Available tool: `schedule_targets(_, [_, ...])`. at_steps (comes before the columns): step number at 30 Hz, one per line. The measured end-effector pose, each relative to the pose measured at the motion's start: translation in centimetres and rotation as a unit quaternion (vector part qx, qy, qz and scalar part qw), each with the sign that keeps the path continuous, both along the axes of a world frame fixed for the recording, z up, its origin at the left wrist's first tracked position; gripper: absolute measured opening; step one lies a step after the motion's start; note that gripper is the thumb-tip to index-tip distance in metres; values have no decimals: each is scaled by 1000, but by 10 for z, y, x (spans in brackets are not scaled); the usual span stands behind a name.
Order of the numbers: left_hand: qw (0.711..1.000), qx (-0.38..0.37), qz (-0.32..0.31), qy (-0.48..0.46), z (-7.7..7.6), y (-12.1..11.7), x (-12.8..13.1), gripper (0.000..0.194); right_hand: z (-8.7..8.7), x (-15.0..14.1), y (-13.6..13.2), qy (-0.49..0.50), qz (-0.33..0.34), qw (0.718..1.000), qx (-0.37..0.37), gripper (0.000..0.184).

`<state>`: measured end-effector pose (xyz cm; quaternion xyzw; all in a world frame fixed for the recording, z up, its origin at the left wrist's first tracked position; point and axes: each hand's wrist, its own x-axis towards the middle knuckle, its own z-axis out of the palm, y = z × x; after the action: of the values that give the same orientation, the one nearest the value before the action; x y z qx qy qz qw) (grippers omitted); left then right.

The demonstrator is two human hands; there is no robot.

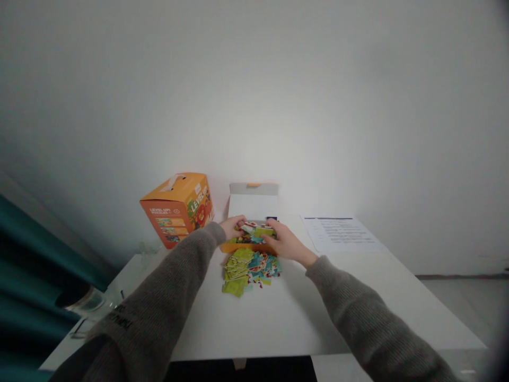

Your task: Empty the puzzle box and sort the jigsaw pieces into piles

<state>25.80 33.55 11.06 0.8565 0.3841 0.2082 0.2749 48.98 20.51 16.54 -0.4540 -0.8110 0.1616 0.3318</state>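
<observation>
A bunch of puzzle pieces (pixel 254 231) is held between the left hand (pixel 233 227) and the right hand (pixel 288 243), above the open box (pixel 247 248). The left hand is partly closed at the left end of the bunch, its fingers curled; how tightly the pieces are gripped cannot be told. The right hand is opened to a moderate gap, with the thumb laid on the near side of the pieces and the fingers reached around their right end. Green, teal, red and white can be made out on the held pieces. Both forearms are covered by grey knitted sleeves (pixel 353 307). The box is placed near the middle of the table (pixel 254 329), with its orange front wall turned to the near side and its pale lid (pixel 253 204) raised at the far side. Just in front of the box, a loose heap of pieces (pixel 248 269) is spread on the table, mostly green on the left and teal and red on the right. To the left of the box, an orange carton (pixel 178 212) is stood upright near the wall (pixel 318 106). To the right, a printed sheet (pixel 342 234) is laid flat.
</observation>
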Motion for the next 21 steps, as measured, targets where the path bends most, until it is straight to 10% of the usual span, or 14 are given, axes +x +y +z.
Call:
schedule_targets(4, [997,50,19,-59,17,-11,-9,27,-27,-11,-32,-103,66,989,79,25])
schedule_targets(13, [969,243,-47,14,57,-80,-16,27,-74,-41,-55,-244,-45,957,152,46])
schedule_targets(21, [935,339,-82,65,8,-137,-31,28,-83,-30,-44,-219,-65,963,143,43])
